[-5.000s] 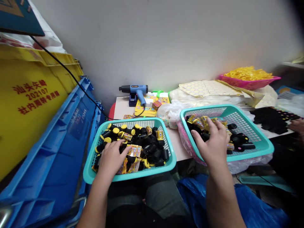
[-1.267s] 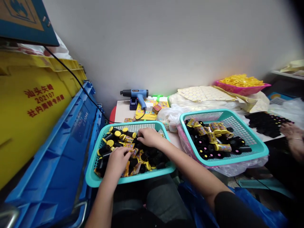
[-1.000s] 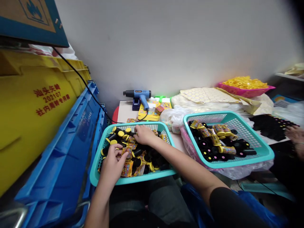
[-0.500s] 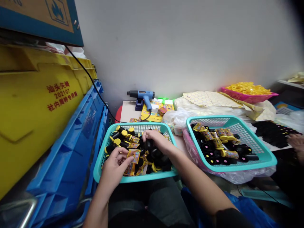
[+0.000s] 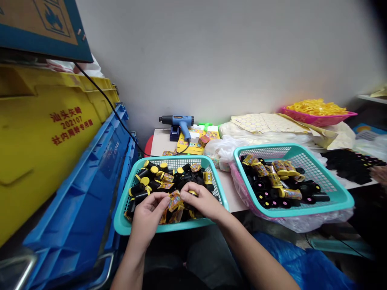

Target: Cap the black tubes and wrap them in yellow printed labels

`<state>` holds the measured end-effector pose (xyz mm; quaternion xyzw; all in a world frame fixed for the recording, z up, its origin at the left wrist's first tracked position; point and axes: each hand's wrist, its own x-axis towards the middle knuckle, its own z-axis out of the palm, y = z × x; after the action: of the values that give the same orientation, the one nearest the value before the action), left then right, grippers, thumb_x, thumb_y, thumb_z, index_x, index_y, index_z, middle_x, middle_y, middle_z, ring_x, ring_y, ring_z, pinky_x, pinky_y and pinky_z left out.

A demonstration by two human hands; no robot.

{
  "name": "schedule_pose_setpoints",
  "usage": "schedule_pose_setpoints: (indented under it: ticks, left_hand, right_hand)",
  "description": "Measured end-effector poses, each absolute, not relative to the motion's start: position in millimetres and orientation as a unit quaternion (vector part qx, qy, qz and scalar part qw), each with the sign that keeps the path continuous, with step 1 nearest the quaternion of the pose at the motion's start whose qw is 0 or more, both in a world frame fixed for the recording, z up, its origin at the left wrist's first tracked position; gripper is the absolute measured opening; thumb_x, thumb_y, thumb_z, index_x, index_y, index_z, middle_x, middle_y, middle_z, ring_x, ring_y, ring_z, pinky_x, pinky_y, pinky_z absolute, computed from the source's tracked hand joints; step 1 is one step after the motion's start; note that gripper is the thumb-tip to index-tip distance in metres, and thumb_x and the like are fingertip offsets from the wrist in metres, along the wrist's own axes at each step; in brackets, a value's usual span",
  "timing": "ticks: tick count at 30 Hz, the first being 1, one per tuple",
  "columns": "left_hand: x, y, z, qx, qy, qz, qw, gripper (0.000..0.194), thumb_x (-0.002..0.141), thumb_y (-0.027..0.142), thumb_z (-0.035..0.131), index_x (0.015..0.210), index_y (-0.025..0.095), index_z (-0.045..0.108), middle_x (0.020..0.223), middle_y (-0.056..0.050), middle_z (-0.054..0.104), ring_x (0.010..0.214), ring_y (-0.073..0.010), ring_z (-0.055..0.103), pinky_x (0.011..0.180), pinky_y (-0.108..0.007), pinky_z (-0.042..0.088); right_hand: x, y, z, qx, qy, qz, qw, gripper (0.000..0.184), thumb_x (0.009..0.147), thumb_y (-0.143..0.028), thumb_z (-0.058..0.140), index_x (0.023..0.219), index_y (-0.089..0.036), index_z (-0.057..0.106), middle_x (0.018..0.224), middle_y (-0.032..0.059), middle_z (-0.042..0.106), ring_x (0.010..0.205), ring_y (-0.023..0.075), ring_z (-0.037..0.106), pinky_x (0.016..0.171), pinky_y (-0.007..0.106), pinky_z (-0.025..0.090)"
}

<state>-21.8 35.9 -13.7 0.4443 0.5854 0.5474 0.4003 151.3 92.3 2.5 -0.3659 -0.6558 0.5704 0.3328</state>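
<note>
My left hand (image 5: 152, 207) pinches a small printed yellow-orange sleeve (image 5: 174, 200) between thumb and fingers, above the near side of the left turquoise basket (image 5: 225, 199). My right hand (image 5: 201, 201) meets the sleeve's right edge, fingers curled. Yellow shows between its thumb and forefinger, seemingly the cap of a small bottle (image 5: 193, 193); the rest of it is hidden by the hand. Under both hands the basket holds many black bottles with yellow caps (image 5: 144, 181) and loose printed sleeves.
A second turquoise basket (image 5: 341, 201) at right holds black bottles, some sleeved. Behind stand a blue heat gun (image 5: 183, 121), plastic bags (image 5: 225, 150) and a pink basket (image 5: 320, 119) of yellow parts. Blue crates (image 5: 81, 205) and a yellow bin (image 5: 36, 149) line the left. Another person's hand (image 5: 379, 175) shows far right.
My right hand has come out of the bottle pile, moving nearer and down to the sleeve in my left hand. The left hand keeps its pinch. The view has shifted slightly.
</note>
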Motion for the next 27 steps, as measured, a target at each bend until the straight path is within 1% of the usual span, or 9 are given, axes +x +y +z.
schedule_pose_setpoints:
  ticks: [2, 4, 8, 10, 15, 19, 23, 25, 27]
  left_hand:
    - [-23.2, 35.7, -16.4, 0.439, 0.601, 0.549, 0.381, 0.026, 0.069, 0.042, 0.070, 0.074, 0.016, 0.069, 0.075, -0.005, 0.073, 0.071, -0.0186, 0.067, 0.069, -0.029, 0.055]
    - [-24.1, 35.7, -19.1, 0.440, 0.611, 0.548, 0.364, 0.027, 0.068, 0.043, 0.070, 0.074, 0.016, 0.071, 0.075, -0.005, 0.075, 0.072, -0.0202, 0.068, 0.070, -0.030, 0.056]
    - [-23.2, 35.9, -24.0, 0.450, 0.616, 0.550, 0.340, 0.028, 0.070, 0.045, 0.070, 0.076, 0.017, 0.075, 0.079, -0.006, 0.077, 0.077, -0.0233, 0.070, 0.074, -0.033, 0.057]
    - [-22.8, 35.9, -26.0, 0.452, 0.616, 0.554, 0.330, 0.029, 0.072, 0.045, 0.069, 0.078, 0.018, 0.076, 0.082, -0.006, 0.077, 0.080, -0.0237, 0.071, 0.077, -0.034, 0.057]
    - [-22.4, 35.7, -24.8, 0.465, 0.616, 0.552, 0.316, 0.031, 0.072, 0.048, 0.068, 0.080, 0.020, 0.077, 0.085, -0.007, 0.077, 0.082, -0.0245, 0.071, 0.079, -0.036, 0.057]
    - [-18.8, 35.6, -17.1, 0.480, 0.603, 0.531, 0.351, 0.032, 0.070, 0.050, 0.069, 0.079, 0.020, 0.077, 0.085, -0.008, 0.077, 0.082, -0.0253, 0.071, 0.077, -0.036, 0.058]
    - [-12.3, 33.6, -9.7, 0.464, 0.575, 0.509, 0.442, 0.033, 0.067, 0.045, 0.073, 0.086, 0.019, 0.076, 0.084, -0.008, 0.077, 0.074, -0.0230, 0.072, 0.066, -0.032, 0.059]
    - [-8.6, 31.5, -7.5, 0.456, 0.561, 0.507, 0.469, 0.033, 0.062, 0.040, 0.078, 0.086, 0.019, 0.075, 0.082, -0.007, 0.076, 0.069, -0.0216, 0.071, 0.061, -0.030, 0.059]
    - [-4.6, 29.0, -6.3, 0.463, 0.544, 0.515, 0.474, 0.030, 0.059, 0.035, 0.080, 0.084, 0.018, 0.075, 0.085, -0.007, 0.076, 0.073, -0.0220, 0.071, 0.065, -0.030, 0.060]
  right_hand:
    - [159.4, 90.9, 2.7, -0.335, -0.575, 0.652, 0.364, 0.014, 0.079, -0.034, 0.055, 0.083, -0.021, 0.053, 0.076, -0.0022, 0.049, 0.066, 0.0119, 0.046, 0.060, 0.023, 0.038]
    - [167.3, 90.1, 4.3, -0.303, -0.496, 0.709, 0.399, 0.017, 0.073, -0.028, 0.056, 0.089, -0.023, 0.051, 0.083, -0.0019, 0.049, 0.065, 0.0110, 0.046, 0.056, 0.021, 0.039]
    - [177.9, 89.3, 9.0, -0.278, -0.478, 0.712, 0.432, 0.028, 0.072, -0.028, 0.067, 0.097, -0.024, 0.054, 0.094, -0.0004, 0.052, 0.077, 0.0120, 0.053, 0.069, 0.024, 0.046]
    - [180.6, 89.7, 9.7, -0.283, -0.510, 0.694, 0.421, 0.032, 0.072, -0.034, 0.071, 0.098, -0.023, 0.057, 0.091, -0.0002, 0.054, 0.079, 0.0129, 0.054, 0.072, 0.025, 0.047]
    - [183.3, 92.2, 4.7, -0.330, -0.584, 0.655, 0.349, 0.037, 0.070, -0.040, 0.075, 0.095, -0.018, 0.061, 0.078, -0.0010, 0.058, 0.069, 0.0108, 0.053, 0.064, 0.024, 0.043]
    - [178.9, 89.5, -3.1, -0.360, -0.598, 0.635, 0.330, 0.040, 0.067, -0.040, 0.078, 0.096, -0.016, 0.063, 0.073, -0.0015, 0.058, 0.064, 0.0104, 0.052, 0.061, 0.024, 0.042]
    - [169.2, 81.3, -12.1, -0.331, -0.619, 0.605, 0.375, 0.039, 0.063, -0.037, 0.081, 0.094, -0.018, 0.066, 0.090, 0.0021, 0.059, 0.076, 0.0135, 0.055, 0.069, 0.027, 0.046]
    - [164.8, 77.4, -16.3, -0.299, -0.592, 0.638, 0.391, 0.041, 0.066, -0.040, 0.079, 0.099, -0.021, 0.065, 0.099, 0.0029, 0.056, 0.080, 0.0138, 0.055, 0.069, 0.027, 0.047]
    - [161.4, 74.0, -19.7, -0.269, -0.517, 0.713, 0.390, 0.045, 0.069, -0.044, 0.076, 0.107, -0.024, 0.062, 0.098, 0.0020, 0.054, 0.079, 0.0126, 0.055, 0.065, 0.024, 0.047]
